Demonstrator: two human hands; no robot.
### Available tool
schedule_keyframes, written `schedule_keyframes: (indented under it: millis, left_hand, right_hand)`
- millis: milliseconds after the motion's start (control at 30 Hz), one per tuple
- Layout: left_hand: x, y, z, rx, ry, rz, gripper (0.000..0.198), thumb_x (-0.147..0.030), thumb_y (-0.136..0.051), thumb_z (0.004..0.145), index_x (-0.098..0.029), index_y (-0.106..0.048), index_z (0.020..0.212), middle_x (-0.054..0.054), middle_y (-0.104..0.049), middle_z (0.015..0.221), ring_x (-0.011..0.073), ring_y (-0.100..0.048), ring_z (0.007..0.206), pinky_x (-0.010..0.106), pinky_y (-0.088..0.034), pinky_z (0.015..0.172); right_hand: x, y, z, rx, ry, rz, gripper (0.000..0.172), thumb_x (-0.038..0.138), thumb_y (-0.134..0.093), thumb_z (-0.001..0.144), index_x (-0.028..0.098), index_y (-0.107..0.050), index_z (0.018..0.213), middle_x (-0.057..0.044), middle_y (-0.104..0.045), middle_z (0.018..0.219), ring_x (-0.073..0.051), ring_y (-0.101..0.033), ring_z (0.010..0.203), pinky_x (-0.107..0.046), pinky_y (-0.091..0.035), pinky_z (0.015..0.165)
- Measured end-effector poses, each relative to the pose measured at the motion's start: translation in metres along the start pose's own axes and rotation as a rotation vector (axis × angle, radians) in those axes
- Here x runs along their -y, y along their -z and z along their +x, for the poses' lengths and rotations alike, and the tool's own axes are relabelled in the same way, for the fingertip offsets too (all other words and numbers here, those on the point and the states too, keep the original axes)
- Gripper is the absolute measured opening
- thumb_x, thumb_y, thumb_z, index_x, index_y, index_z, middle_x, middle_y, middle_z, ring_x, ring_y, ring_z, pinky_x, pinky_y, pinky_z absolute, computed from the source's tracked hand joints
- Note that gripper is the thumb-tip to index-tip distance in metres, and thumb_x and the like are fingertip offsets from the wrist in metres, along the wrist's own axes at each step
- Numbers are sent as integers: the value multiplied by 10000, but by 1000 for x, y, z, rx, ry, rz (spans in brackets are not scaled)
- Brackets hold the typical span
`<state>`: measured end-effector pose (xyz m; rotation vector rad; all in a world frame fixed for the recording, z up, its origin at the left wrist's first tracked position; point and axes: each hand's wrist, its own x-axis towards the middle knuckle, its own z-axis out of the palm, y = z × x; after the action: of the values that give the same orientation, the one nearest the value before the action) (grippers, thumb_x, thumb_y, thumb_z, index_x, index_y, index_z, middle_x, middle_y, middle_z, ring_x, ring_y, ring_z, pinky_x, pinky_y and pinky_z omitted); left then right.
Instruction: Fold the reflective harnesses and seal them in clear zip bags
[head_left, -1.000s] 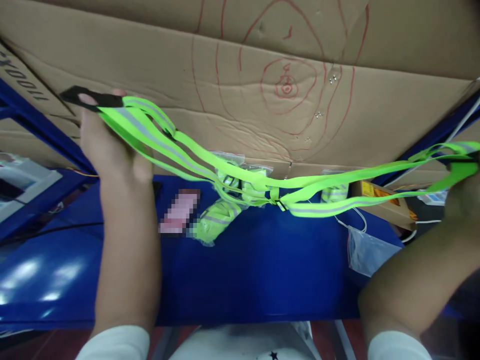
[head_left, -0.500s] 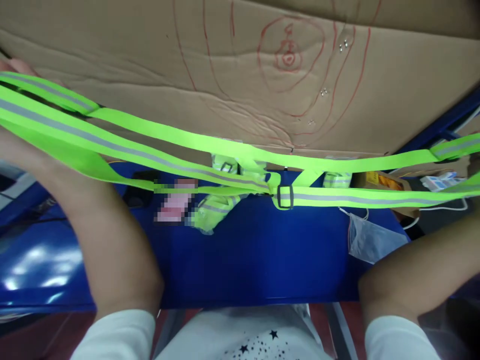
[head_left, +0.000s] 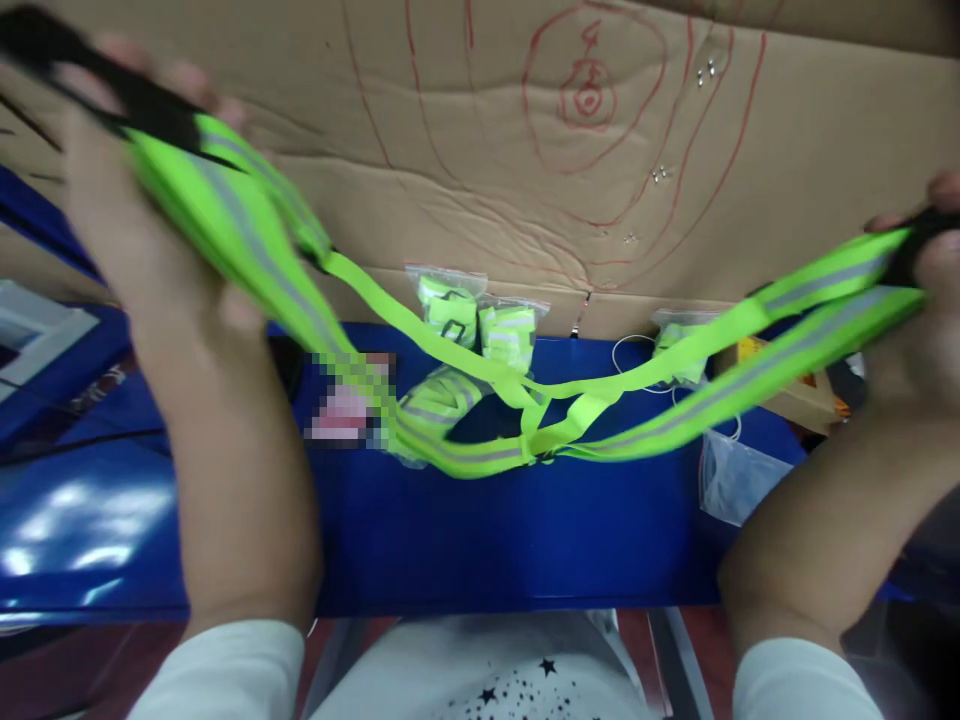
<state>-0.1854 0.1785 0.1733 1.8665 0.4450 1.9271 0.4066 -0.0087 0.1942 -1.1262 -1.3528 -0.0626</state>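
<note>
A neon-green reflective vest made of straps [head_left: 465, 460], with grey stripes, hangs in a slack curve between my two hands over the blue table. My left hand [head_left: 157, 190], raised at the upper left and blurred, is closed around a black section of the straps. At the right edge my right hand [head_left: 941, 290] grips another black section, partly cut off by the frame. The straps meet low in the middle near a dark buckle [head_left: 545, 457]. Below and behind them lie similar green straps packed in clear bags [head_left: 510, 335].
A large cardboard sheet [head_left: 300, 80] with red pen rings stands behind the blue table [head_left: 510, 550]. A pink blurred-out item [head_left: 341, 410] lies left of centre. On the right are an empty clear bag [head_left: 739, 480] and an open cardboard box [head_left: 795, 395].
Both hands have come inward into view, the left most clearly. The straps went from stretched nearly level to sagging in the middle.
</note>
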Motion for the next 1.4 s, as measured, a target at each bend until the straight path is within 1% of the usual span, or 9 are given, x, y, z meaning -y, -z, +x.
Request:
schedule_keyframes:
  millis: [67,167,233,300,567,867,1133,1300,1400]
  left_hand:
    - [-29,-65,-14,98,66,14,556,-678,-673,901,-245,-609,1244,-98,-723,1064,114,-702,963,320,-617,902]
    - [-73,-149,-49,488,128,375,350,-496,-758,904,-215,-716,1108,-5,-772,1067,148,-705,949,329,-583,903]
    - [-92,-184,-70,648,85,441,268,-406,-732,923,-197,-733,1090,32,-783,1061,181,-718,970,347,-565,917]
    - [-99,-199,-82,663,63,511,227,-339,-708,923,-191,-738,1092,52,-779,1051,204,-721,969,346,-556,890]
    - [-93,-195,-81,509,84,608,275,-352,-665,949,-185,-711,1163,66,-757,1129,229,-701,1041,358,-532,936]
    - [-103,-194,-79,665,113,657,300,-325,-553,1017,-173,-655,1255,102,-707,1166,267,-668,1092,412,-518,973]
    - [-101,-197,-83,673,105,641,316,-292,-549,1022,-147,-640,1288,127,-691,1263,291,-650,1181,442,-503,1033]
    - [-92,-195,-83,668,153,638,302,-260,-548,1012,-163,-647,1280,135,-685,1252,293,-630,1191,454,-484,1054]
    - [-81,-188,-78,631,202,565,310,-280,-599,986,-187,-682,1269,101,-721,1141,273,-658,1091,425,-504,988]
  right_hand:
    - [38,-50,-17,126,153,-198,473,326,-491,1063,305,-532,1534,-130,-632,1445,-252,-685,1230,-390,-536,971]
    - [84,-118,-47,400,287,-549,561,193,-443,1035,285,-451,1588,-145,-622,1390,-270,-634,1241,-450,-538,1026]
    - [99,-148,-64,463,252,-633,667,117,-425,980,329,-396,1613,-128,-554,1442,-297,-611,1253,-458,-586,958]
    - [105,-163,-77,480,236,-659,724,93,-415,948,355,-370,1621,-118,-523,1445,-311,-602,1242,-443,-620,894]
    - [100,-167,-82,420,201,-731,759,72,-398,907,332,-363,1619,-132,-536,1399,-317,-620,1178,-403,-643,790]
    - [93,-175,-89,443,235,-663,732,116,-360,966,359,-268,1650,-134,-497,1400,-328,-564,1258,-447,-624,885]
    - [98,-180,-94,443,178,-723,751,75,-349,954,351,-284,1649,-139,-479,1464,-352,-555,1284,-503,-605,944]
    - [98,-186,-98,630,229,-540,792,126,-423,957,302,-151,1680,-159,-381,1582,-400,-434,1452,-577,-568,1043]
    - [92,-182,-95,765,316,-246,905,206,-527,958,258,10,1685,-147,-254,1688,-341,-281,1579,-579,-413,1228]
